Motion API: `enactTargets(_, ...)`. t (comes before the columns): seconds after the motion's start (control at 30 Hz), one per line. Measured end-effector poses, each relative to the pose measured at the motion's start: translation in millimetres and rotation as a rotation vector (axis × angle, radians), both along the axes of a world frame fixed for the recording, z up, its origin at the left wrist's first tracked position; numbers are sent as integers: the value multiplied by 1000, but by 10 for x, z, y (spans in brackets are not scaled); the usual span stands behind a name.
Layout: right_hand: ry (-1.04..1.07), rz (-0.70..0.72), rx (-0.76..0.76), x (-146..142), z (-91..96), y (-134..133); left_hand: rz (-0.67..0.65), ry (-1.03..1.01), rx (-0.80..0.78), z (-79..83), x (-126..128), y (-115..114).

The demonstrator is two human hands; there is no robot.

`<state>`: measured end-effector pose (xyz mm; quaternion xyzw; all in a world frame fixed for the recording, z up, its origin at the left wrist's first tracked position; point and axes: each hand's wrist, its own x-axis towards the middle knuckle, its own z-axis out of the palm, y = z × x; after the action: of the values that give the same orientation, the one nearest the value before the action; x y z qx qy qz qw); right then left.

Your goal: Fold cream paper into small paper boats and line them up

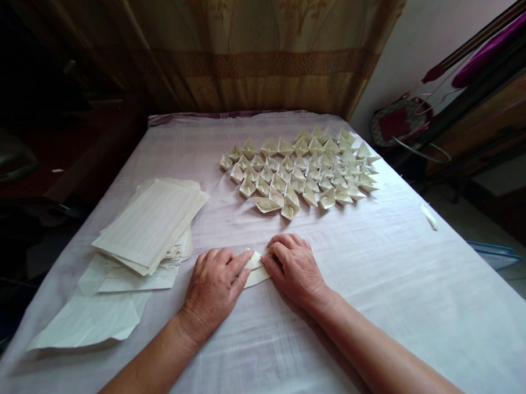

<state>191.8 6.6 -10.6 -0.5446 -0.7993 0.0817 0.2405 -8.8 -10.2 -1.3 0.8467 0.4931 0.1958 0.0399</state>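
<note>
A small folded piece of cream paper (254,270) lies on the white cloth near the front middle. My left hand (214,286) lies over its left end, fingers flat and pointing right, pressing it down. My right hand (292,266) covers its right end with fingers curled and pressed onto the fold. Most of the paper is hidden under both hands. Beyond them, many finished folded paper boats (303,172) are packed together in rows.
A stack of lined paper sheets (153,225) lies at the left, over larger loose sheets (89,321). The white cloth (401,284) covers the whole table. A small paper scrap (429,216) sits by the right edge. A curtain (256,52) hangs behind.
</note>
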Motion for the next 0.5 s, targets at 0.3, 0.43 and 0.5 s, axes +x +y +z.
enactTargets(0.3, 6, -8, -2, -15, 14, -2, 21, -28, -57, 39, 46, 55)
enactTargets(0.43, 11, -20, -20, -18, 8, -4, 47, -52, -81, 37, 56, 60)
enactTargets(0.5, 16, -20, -30, -9, 1, -3, 52, -48, -94, 32, 57, 56)
